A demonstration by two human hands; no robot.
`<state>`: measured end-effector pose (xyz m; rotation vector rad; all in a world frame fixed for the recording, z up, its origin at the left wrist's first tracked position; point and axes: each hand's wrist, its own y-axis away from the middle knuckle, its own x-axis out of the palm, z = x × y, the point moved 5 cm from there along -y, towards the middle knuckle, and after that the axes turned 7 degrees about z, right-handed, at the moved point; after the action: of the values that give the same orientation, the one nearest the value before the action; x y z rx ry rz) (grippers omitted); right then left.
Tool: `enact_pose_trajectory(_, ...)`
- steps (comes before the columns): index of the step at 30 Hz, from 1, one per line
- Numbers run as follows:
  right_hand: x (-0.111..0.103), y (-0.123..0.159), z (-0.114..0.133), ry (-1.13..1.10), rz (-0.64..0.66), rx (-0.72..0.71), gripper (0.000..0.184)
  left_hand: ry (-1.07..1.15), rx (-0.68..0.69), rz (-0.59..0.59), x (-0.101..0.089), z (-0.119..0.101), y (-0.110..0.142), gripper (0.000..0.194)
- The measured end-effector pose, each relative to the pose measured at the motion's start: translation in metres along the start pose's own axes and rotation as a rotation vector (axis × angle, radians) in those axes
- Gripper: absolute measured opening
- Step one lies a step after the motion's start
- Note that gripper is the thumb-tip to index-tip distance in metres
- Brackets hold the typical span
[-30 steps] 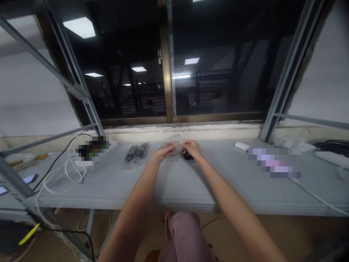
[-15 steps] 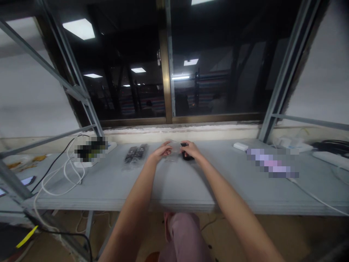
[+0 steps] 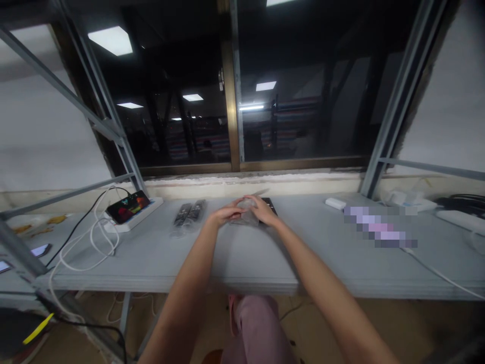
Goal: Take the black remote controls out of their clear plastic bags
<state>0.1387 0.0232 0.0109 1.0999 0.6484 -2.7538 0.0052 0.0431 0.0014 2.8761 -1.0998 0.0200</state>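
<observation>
While crumpled clear plastic film is in hand, the work is judged unfinished

Although blur softens the fingers in the head view, the work appears partway through. Two dark oblong items in clear plastic lie side by side at left on the pale grey flat table; whether they are finished or waiting cannot be told. At centre, the film sits between the bare left hand and the bare right hand. A flat black rectangular object with small pale marks lies at the right hand, partly covered by it. No film is made out over its exposed part, so this piece is judged outstanding.

The left thumb and fingers come together, apparently pinching the film's left side. The right fingers bend over its right side; whether they pinch cannot be told.

The black object lies right of the film, its long axis apparently running far to near, slanting rightward at the near end. Which end is its front cannot be established. The film shows no clear axis. The pair at left slants from near left to far right.
</observation>
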Motion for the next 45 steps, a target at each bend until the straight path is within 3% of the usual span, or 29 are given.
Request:
enact_pose_trajectory(2, 0.003, 0.002, 0.003, 0.124, 0.016, -0.038, 0.053, 0.0, 0.032, -0.032, -0.003, -0.002, 0.0, 0.07)
enact_pose_trajectory(7, 0.001, 0.005, -0.011, 0.348, 0.027, 0.19, 0.053, -0.041, -0.025, -0.232, -0.024, 0.003, -0.001, 0.073)
enact_pose_trajectory(11, 0.0, 0.007, -0.018, 0.411, 0.07, 0.27, 0.049, -0.03, -0.115, -0.298, -0.039, 0.015, -0.006, 0.078)
enact_pose_trajectory(18, 0.011, 0.008, -0.017, 0.493, 0.203, 0.208, 0.044, -0.079, -0.153, -0.251, -0.041, 0.017, -0.008, 0.085)
enact_pose_trajectory(22, 0.012, 0.008, -0.015, 0.466, 0.188, 0.174, 0.043, -0.172, -0.076, -0.069, -0.027, 0.005, 0.0, 0.083)
enact_pose_trajectory(25, 0.011, 0.007, -0.015, 0.46, 0.177, 0.18, 0.044, -0.222, -0.136, -0.02, -0.023, 0.007, 0.004, 0.074)
enact_pose_trajectory(29, 0.013, 0.008, -0.015, 0.495, 0.185, 0.162, 0.043, -0.304, -0.272, -0.188, -0.035, 0.018, 0.003, 0.055)
enact_pose_trajectory(34, 0.017, 0.01, -0.01, 0.543, 0.226, 0.087, 0.037, -0.302, -0.186, -0.394, -0.054, 0.019, -0.005, 0.05)
enact_pose_trajectory(38, 0.017, 0.011, -0.005, 0.586, 0.244, 0.068, 0.039, -0.576, -0.178, -0.468, -0.06, 0.014, -0.007, 0.046)
enact_pose_trajectory(42, 0.016, 0.012, -0.001, 0.608, 0.226, 0.038, 0.04, -0.969, -0.233, -0.467, -0.051, 0.006, -0.006, 0.043)
enact_pose_trajectory(45, 0.017, 0.012, -0.002, 0.615, 0.24, 0.035, 0.038, -1.028, -0.254, -0.46, -0.042, 0.003, -0.004, 0.047)
